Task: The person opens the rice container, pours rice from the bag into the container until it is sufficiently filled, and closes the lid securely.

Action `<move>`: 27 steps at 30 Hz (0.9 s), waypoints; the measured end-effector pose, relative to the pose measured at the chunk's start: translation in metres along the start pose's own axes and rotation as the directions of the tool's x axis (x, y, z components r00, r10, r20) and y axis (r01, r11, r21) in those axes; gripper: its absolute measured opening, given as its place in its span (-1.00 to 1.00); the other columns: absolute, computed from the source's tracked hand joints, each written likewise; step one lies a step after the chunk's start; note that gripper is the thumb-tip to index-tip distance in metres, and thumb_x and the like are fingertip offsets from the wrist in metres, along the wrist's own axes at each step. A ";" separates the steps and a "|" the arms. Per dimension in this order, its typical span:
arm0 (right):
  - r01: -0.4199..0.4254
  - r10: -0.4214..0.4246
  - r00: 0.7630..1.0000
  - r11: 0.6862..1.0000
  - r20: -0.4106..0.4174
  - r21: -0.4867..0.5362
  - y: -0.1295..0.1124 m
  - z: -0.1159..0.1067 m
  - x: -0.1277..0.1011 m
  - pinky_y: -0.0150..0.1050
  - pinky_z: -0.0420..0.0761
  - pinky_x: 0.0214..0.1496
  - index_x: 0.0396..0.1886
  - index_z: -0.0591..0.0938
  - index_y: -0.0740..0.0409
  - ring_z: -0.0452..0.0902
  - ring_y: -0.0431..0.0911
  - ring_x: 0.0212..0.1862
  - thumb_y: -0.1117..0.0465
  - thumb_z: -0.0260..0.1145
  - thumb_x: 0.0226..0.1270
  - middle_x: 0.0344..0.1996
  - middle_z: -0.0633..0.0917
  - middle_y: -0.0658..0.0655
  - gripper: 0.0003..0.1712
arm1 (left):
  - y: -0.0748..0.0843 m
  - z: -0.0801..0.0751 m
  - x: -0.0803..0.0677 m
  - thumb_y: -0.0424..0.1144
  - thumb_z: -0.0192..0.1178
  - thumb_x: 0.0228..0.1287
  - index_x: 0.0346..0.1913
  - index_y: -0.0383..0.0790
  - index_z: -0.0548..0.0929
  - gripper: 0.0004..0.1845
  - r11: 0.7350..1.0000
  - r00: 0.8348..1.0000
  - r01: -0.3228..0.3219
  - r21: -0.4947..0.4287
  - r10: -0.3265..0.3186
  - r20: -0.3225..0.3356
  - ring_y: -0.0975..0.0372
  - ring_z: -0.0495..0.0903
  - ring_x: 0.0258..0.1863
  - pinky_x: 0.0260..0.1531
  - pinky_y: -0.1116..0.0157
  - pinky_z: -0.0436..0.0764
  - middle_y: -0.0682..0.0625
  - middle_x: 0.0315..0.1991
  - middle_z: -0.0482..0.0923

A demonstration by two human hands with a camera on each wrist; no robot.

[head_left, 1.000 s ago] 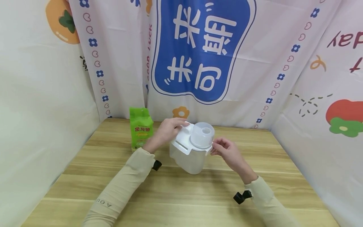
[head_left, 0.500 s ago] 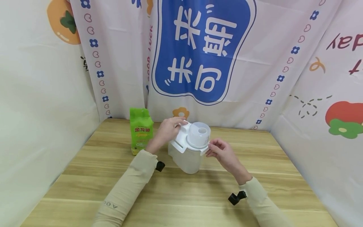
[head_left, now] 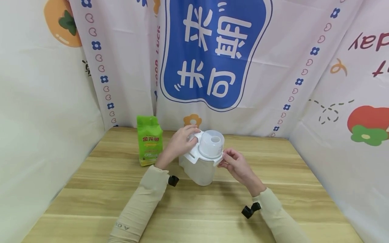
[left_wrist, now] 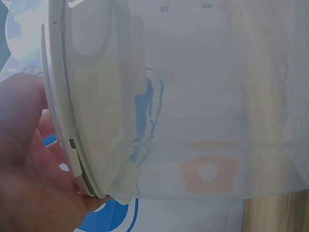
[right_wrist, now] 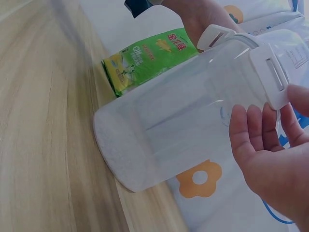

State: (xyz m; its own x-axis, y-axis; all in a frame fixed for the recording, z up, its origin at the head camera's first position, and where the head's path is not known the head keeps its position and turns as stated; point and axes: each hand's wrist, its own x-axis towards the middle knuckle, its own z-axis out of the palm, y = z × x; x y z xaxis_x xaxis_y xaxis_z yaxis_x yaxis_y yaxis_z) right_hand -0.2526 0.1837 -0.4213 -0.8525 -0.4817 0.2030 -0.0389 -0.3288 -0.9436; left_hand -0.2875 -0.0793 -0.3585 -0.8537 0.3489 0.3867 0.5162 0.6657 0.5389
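Observation:
A translucent plastic container [head_left: 199, 170] with a white lid [head_left: 194, 156] and a round clear cap [head_left: 211, 143] sits on the wooden table [head_left: 100, 189], tipped slightly. My left hand [head_left: 189, 136] grips the lid's far left edge, fingers curled over it. My right hand [head_left: 224, 160] pinches the lid's right edge. The right wrist view shows the container [right_wrist: 183, 116], its lid clasp [right_wrist: 273, 72] and my right hand's fingers [right_wrist: 256, 135] beneath the clasp. In the left wrist view the lid rim [left_wrist: 67, 121] lies against my left palm [left_wrist: 29, 183].
A green food bag [head_left: 149, 140] stands upright just left of the container, near the back of the table; it shows behind the container as the green bag [right_wrist: 149, 60]. Printed cloth walls [head_left: 212, 60] close in the table at the back and both sides.
The container and both hands have shifted slightly left and away. My right hand's fingers have closed in on the lid's right edge.

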 end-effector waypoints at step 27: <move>0.055 -0.056 0.998 0.998 0.029 0.021 -0.001 0.003 -0.003 -0.40 0.63 -0.20 -0.20 0.52 0.05 0.56 -0.25 -0.28 0.27 0.10 0.52 -0.29 0.60 -0.07 -0.92 | 0.006 0.001 -0.008 -0.37 0.11 0.32 0.07 -0.18 0.71 -0.68 0.998 0.992 -0.061 0.005 0.061 -0.109 -0.08 0.47 0.30 0.32 -0.08 0.42 -0.13 0.27 0.54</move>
State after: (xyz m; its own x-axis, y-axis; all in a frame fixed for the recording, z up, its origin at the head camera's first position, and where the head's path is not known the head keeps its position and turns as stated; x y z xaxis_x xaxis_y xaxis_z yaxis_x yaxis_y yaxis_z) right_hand -0.2490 0.1830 -0.4201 -0.8334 -0.4861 0.2629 -0.0752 -0.3715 -0.9254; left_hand -0.2780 -0.0773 -0.3586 -0.8078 0.3153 0.4980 0.5671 0.6463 0.5106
